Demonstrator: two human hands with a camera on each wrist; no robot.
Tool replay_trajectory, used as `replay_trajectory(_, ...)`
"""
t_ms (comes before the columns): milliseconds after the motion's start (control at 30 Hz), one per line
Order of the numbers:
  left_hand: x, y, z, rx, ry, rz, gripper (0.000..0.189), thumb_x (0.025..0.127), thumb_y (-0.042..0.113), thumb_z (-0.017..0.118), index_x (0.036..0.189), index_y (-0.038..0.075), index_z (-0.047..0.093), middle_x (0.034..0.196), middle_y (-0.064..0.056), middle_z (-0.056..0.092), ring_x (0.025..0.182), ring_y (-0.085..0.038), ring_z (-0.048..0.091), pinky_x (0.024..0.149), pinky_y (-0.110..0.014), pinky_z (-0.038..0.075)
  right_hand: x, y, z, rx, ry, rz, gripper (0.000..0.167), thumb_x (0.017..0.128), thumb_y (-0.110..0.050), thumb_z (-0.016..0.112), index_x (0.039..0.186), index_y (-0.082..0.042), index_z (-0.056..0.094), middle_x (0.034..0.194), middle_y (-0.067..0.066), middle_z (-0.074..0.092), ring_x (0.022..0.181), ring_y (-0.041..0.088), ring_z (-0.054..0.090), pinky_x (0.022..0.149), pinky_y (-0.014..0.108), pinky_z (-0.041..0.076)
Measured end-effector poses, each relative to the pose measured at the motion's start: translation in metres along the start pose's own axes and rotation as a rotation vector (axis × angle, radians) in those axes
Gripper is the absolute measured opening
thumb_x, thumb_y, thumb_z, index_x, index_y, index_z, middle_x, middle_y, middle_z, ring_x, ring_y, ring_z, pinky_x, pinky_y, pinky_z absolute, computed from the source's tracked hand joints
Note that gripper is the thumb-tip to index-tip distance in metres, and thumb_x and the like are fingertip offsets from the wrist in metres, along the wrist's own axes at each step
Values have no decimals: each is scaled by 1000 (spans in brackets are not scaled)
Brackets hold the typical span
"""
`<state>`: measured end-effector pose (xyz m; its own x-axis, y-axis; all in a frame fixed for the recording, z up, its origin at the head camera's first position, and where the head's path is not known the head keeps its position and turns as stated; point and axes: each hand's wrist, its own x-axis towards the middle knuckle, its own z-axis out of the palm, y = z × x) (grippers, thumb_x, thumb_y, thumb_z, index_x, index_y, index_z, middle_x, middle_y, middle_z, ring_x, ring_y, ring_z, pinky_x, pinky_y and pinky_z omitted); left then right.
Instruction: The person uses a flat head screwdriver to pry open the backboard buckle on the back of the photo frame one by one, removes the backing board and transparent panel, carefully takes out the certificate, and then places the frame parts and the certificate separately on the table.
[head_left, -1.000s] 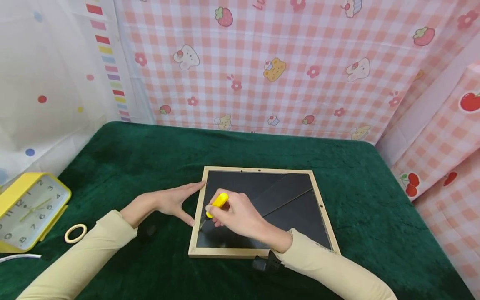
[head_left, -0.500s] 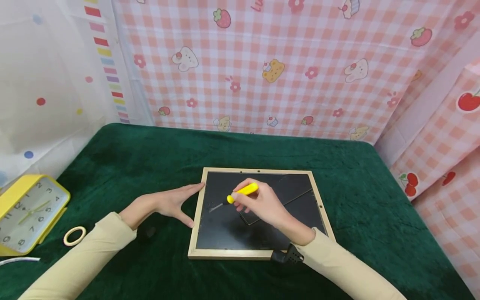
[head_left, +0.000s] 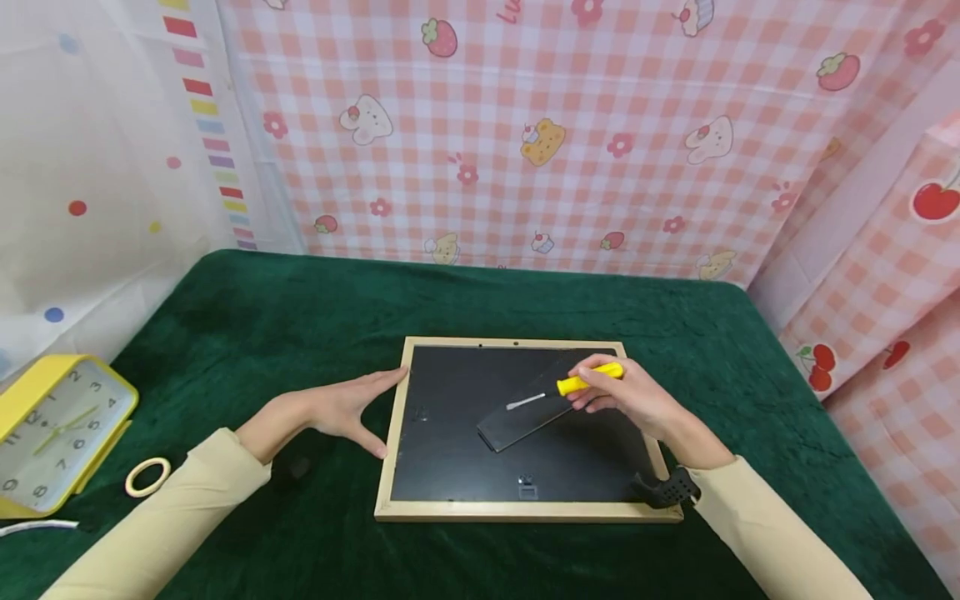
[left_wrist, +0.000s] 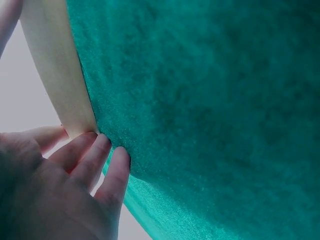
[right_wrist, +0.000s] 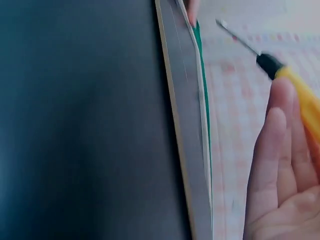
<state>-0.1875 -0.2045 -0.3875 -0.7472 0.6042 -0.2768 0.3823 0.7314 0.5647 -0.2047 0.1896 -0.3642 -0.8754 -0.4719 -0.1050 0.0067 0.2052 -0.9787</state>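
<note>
A picture frame [head_left: 525, 510] with a pale wooden rim lies back side up, showing its black backing board [head_left: 450, 467]. A flat black stand leg [head_left: 498, 429] slants across the board. My left hand [head_left: 341, 408] rests against the frame's left rail, thumb and fingers spread; in the left wrist view its fingertips meet the wooden edge [left_wrist: 62, 75]. Over the right part of the board, my right hand [head_left: 637, 396] holds a yellow-handled screwdriver [head_left: 588, 379] between thumb and fingers, its metal shaft pointing left. The right wrist view shows the screwdriver [right_wrist: 267, 65] raised above the board.
A yellow alarm clock [head_left: 67, 433] stands at the far left, with a pale ring [head_left: 147, 477] and a white strip [head_left: 37, 527] near it. Dark green cloth [head_left: 750, 417] covers the table. A pink checked curtain [head_left: 495, 125] hangs behind.
My right hand has moved the screwdriver from the frame's left edge across to the right side, uncovering the stand leg and a small metal fitting near the bottom rail. My left hand stays put.
</note>
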Motion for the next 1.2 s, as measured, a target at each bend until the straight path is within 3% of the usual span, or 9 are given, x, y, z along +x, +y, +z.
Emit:
replay_trajectory(100,0,0,0,-7,-2,0,116,60,52,74,142,7,5,145,-10,8,129,-26,10,98,-47,18,-11,7,-25,40,-20,3,37,91,-20,51,105,13,42,84,13,60,72,21,60,67,28,49)
replay_trajectory(267,0,0,1,-4,-2,-15,116,60,53,74,142,8,5,145,-9,9,129,-26,10,98,-47,18,-34,21,-75,115,-131,-34,10,95,-9,40,93,-2,47,80,9,61,69,18,59,63,25,48)
replay_trajectory(467,-1,1,1,-2,-4,-33,116,60,53,73,142,9,6,145,-9,8,129,-26,10,98,-48,17,-64,36,-129,177,-196,-60,26,96,-3,30,96,-8,55,85,6,62,74,15,59,65,24,48)
replay_trajectory(600,-1,1,1,-5,-3,-31,116,60,53,74,142,9,6,145,-9,8,129,-26,10,98,-48,17,-81,45,-156,195,-181,-29,28,97,-3,27,100,-7,54,89,7,63,77,16,60,68,24,48)
replay_trajectory(767,-2,1,0,-3,-3,-29,116,60,53,74,142,9,6,145,-9,9,129,-25,10,98,-47,17,-93,56,-176,95,-144,124,23,97,-9,31,101,-11,53,94,5,63,79,16,58,69,26,47)
replay_trajectory(867,-2,1,0,-6,-7,-26,116,60,53,74,142,9,5,145,-9,8,129,-25,10,98,-47,17,-96,60,-184,43,-187,200,22,96,-9,33,102,-13,54,97,6,63,80,14,57,70,27,46)
replay_trajectory(1033,-2,2,-1,-10,-5,-23,116,60,52,74,142,9,6,145,-9,9,129,-25,11,98,-48,18,-97,66,-193,16,-263,243,22,95,-6,35,103,-11,56,94,7,58,78,11,54,70,25,47)
replay_trajectory(1200,-2,2,-1,-12,-3,-21,115,60,52,74,142,9,6,145,-9,9,129,-25,11,98,-48,18,-97,68,-196,-2,-255,286,19,94,-6,39,102,-11,56,92,4,52,79,12,52,75,28,46)
